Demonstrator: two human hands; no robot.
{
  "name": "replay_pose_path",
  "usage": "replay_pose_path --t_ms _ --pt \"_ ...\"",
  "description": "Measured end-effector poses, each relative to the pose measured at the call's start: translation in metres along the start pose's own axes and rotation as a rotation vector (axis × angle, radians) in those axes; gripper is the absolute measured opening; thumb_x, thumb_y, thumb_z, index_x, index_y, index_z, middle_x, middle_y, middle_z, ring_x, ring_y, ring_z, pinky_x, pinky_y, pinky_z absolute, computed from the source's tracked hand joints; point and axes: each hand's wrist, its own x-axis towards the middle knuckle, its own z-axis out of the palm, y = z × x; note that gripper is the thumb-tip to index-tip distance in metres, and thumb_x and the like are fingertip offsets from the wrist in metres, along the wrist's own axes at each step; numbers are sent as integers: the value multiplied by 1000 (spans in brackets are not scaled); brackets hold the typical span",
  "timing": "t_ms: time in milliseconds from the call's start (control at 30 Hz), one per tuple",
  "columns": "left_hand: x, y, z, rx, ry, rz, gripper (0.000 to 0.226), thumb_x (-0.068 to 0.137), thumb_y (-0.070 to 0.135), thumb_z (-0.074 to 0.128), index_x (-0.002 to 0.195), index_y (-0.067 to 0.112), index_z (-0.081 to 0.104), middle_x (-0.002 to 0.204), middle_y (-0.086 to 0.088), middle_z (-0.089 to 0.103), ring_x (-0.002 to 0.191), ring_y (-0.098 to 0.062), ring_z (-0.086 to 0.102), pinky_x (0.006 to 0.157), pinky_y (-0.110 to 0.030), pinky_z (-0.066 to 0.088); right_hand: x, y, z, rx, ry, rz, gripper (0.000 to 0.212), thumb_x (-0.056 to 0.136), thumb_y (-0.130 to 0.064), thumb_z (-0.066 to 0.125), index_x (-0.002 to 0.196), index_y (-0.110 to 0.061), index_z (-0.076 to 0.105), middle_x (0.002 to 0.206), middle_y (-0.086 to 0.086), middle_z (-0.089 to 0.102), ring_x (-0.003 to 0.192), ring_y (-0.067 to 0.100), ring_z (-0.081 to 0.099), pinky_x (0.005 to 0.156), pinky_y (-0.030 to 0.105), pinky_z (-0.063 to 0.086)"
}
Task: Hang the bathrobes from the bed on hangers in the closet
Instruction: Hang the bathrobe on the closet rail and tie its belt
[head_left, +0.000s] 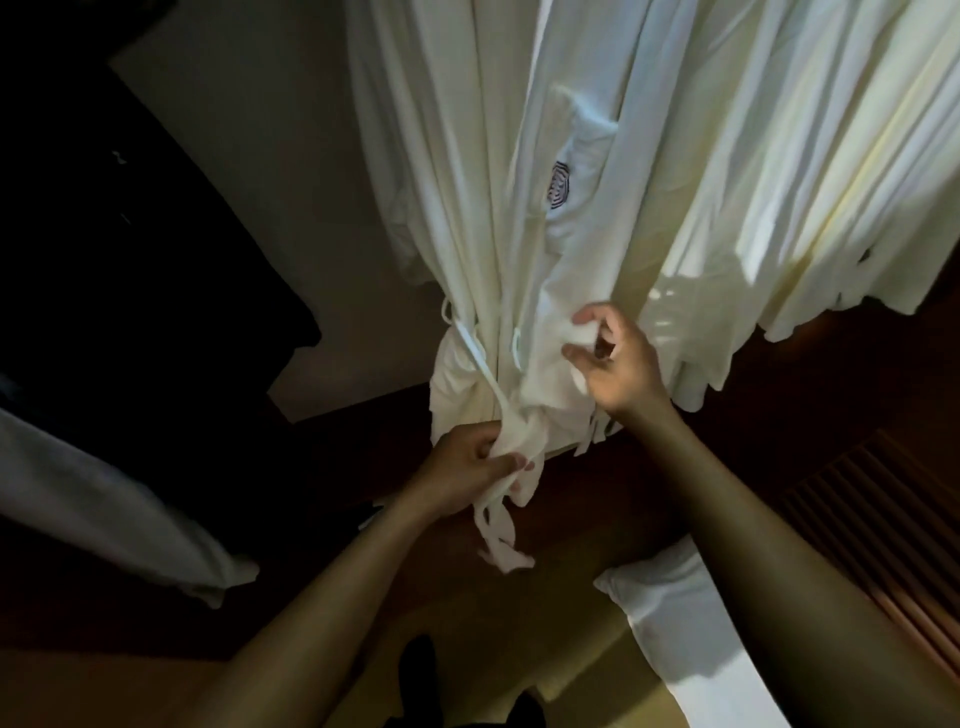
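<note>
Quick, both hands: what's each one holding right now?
Left hand: grips the belt.
Right hand: pinches the bathrobe fabric.

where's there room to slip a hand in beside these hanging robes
Free: the bare wall left of the crested robe. Crowded: other robes packed at its right; low down, left grip holds the belt, right grip pinches the robe.

The view is dim overall, with warm light striking from the upper right. It leaves bright yellowish streaks and patches on the folds of the hanging bathrobes (753, 182), while the left side and lower corners sink to near black. The tails of the belt (498, 535) are smeared by motion blur, detail is soft throughout, and the wide lens bends the edges.
</note>
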Motion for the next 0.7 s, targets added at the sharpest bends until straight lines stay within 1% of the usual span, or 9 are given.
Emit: replay_pose_path --t_ms 67,133,267,367,433,500,567,633,700 --pt "-1 -7 -7 51 109 -25 25 95 19 71 120 20 73 103 4 78 86 -14 77 75 -35 64 4 5 -13 -122 100 -34 23 86 -18 73 104 -28 64 70 2 59 60 7 53 60 20 40" --pt "1 -20 -18 41 318 -89 24 95 16 70 118 16 72 100 -1 78 75 -18 77 72 -41 65 8 16 -29 -256 218 15 25 88 -14 63 110 -25 65 75 8 62 69 19 59 64 25 40" --pt "4 -36 -36 25 552 -140 25 98 16 64 123 15 67 99 -1 75 68 -14 75 64 -32 61 -6 44 -36 -520 280 260 41 94 -4 54 135 -13 57 135 15 53 120 32 54 95 33 46" --pt "5 -33 -31 -37 515 -107 20 99 18 63 119 24 65 104 -1 74 85 -17 76 70 -30 60 -38 35 2 -409 30 273 31 100 -17 56 131 -16 57 126 8 62 99 11 58 66 12 39" --pt "6 -30 -21 -86 471 -113 13 100 26 62 113 28 65 108 -1 74 95 -18 73 77 -27 58 -66 24 43 -239 -291 239 35 101 -26 58 135 -22 58 126 0 66 101 8 61 71 11 42" --pt "8 -26 -10 -241 411 -165 19 101 39 59 113 30 69 113 1 74 103 -16 70 90 -33 56 -92 10 80 -67 -437 206 45 100 -32 62 143 -24 54 135 -6 61 117 8 61 90 18 49" --pt "8 -18 0 -456 332 -262 31 105 46 49 122 28 69 117 -1 75 109 -18 69 97 -35 54 -103 -4 100 -11 -394 149 48 100 -34 60 146 -20 51 132 -11 58 120 7 59 95 16 45" --pt "8 -12 2 -613 254 -307 45 107 50 41 126 20 68 118 -6 75 114 -21 69 103 -37 51 -103 -10 105 -40 -275 75 38 101 -31 59 136 -16 58 117 -11 59 108 8 61 82 4 41" --pt "5 -9 1 -667 184 -273 51 107 51 37 127 17 69 121 -8 75 116 -21 69 105 -39 50 -96 -7 104 -185 -181 -3 31 101 -29 59 128 -12 61 114 -2 56 97 15 60 73 11 41"
